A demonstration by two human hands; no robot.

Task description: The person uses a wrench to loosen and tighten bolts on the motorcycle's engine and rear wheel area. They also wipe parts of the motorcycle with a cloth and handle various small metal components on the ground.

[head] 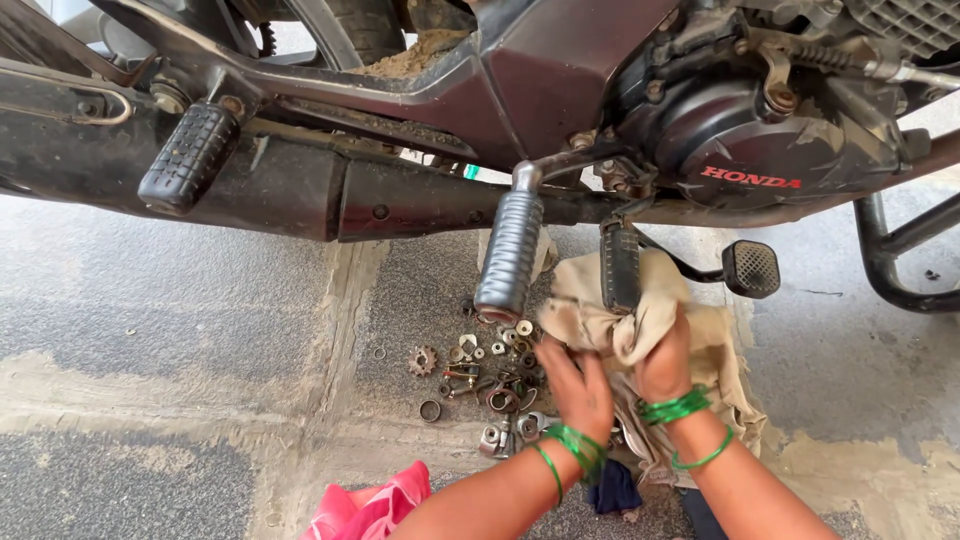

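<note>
Beige rag [600, 320] bunched in right hand [665, 365]; left hand [578, 385] grips its near edge, small metal parts [480, 370] just left on floor [200, 330].

Bare forearms, green bangles [676, 408] on both wrists

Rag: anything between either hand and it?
Nothing visible. Both the left hand and the right hand already grip the beige rag directly, below the footpeg and beside the small metal parts.

Grey paved ground [150, 290], scattered small metal parts [480, 370], beige rag [720, 350], pink cloth [375, 505], motorcycle above
</note>
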